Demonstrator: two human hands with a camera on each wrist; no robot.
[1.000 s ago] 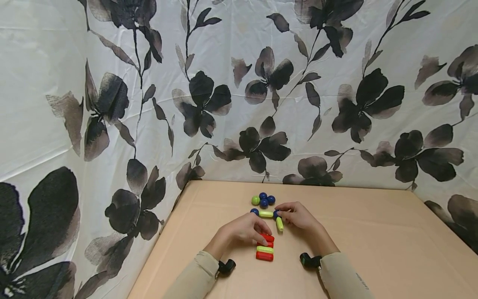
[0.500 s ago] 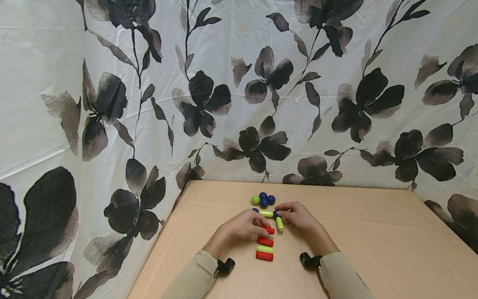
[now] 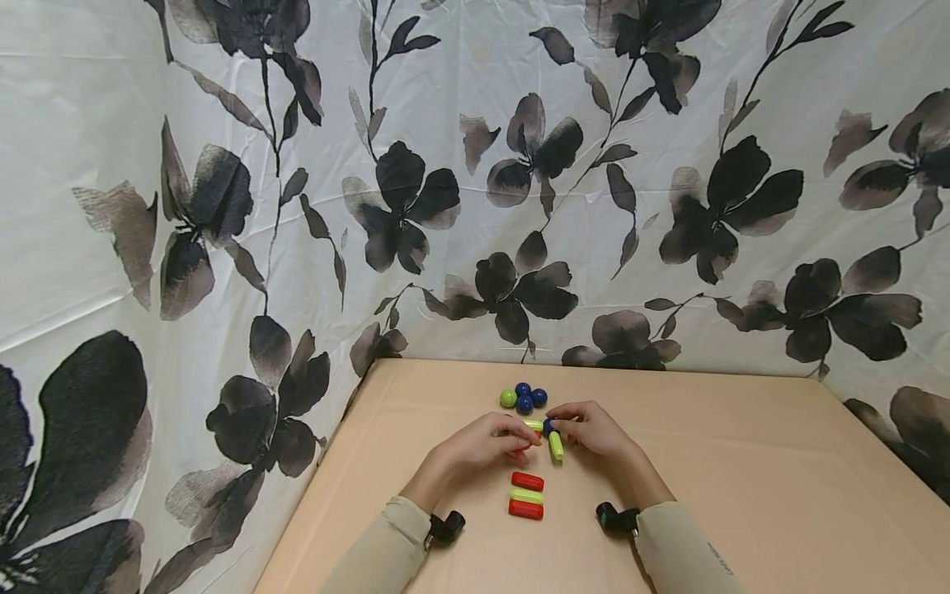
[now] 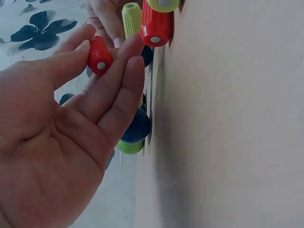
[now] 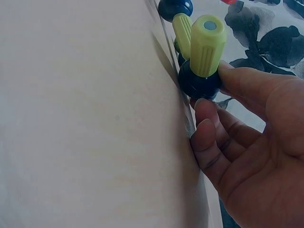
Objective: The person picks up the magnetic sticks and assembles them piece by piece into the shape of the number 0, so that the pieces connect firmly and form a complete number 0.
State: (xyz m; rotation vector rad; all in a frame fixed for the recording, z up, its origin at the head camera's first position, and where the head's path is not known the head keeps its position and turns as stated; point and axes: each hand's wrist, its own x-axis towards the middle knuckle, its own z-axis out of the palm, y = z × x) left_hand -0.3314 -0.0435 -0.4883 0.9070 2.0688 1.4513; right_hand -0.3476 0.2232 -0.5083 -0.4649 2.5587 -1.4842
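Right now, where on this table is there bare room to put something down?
The tan cardboard tabletop is bare right of the right hand, and in a narrower strip left of the left hand. It is crowded mid-table: blue and green balls, red and yellow-green rods.

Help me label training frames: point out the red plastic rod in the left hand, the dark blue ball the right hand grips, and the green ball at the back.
red plastic rod (image 4: 99, 58), left wrist view, rounded body near its end cap.
dark blue ball (image 5: 198, 81), right wrist view, front surface.
green ball (image 3: 508, 398), head view, centre.
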